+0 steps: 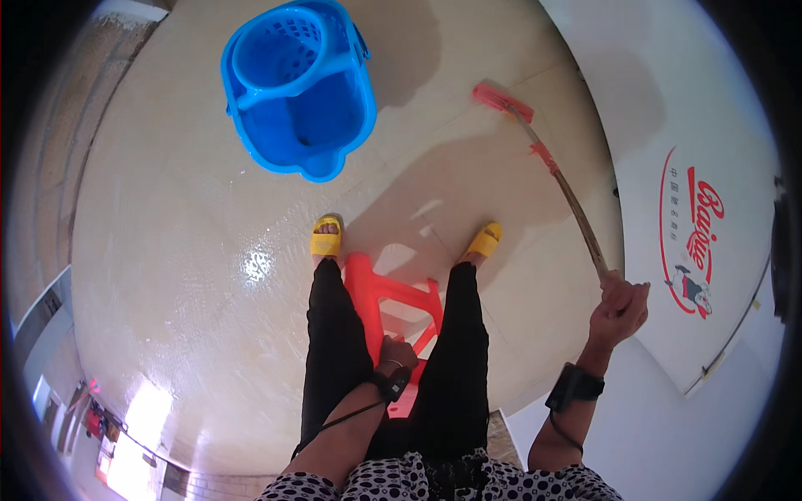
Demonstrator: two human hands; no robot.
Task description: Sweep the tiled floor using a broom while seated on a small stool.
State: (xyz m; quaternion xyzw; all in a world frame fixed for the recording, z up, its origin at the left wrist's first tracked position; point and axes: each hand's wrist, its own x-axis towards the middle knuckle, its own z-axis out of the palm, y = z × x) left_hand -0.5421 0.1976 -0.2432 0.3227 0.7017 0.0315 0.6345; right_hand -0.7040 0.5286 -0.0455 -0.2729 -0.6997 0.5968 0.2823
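Observation:
My right hand [620, 307] is closed around the upper end of a mop's wooden handle [579, 216]. The handle runs down to a pink mop head [502, 102] resting on the tiled floor, with a red wrapping partway along it. My left hand [398, 354] is at a red plastic stool [363, 294] between my legs; its fingers are partly hidden, but it appears to grip the stool. A blue plastic mop bucket [301, 128] with a round wringer basket [282, 47] stands on the floor ahead, to the left, with a dark spot at its bottom.
Wet, shiny floor [188, 269] spreads to the left. A white chest-like appliance [639, 94] with red lettering and a cartoon animal stands along the right. A brick-patterned wall base [56, 125] borders the far left. Yellow slippers [326, 238] are on my feet.

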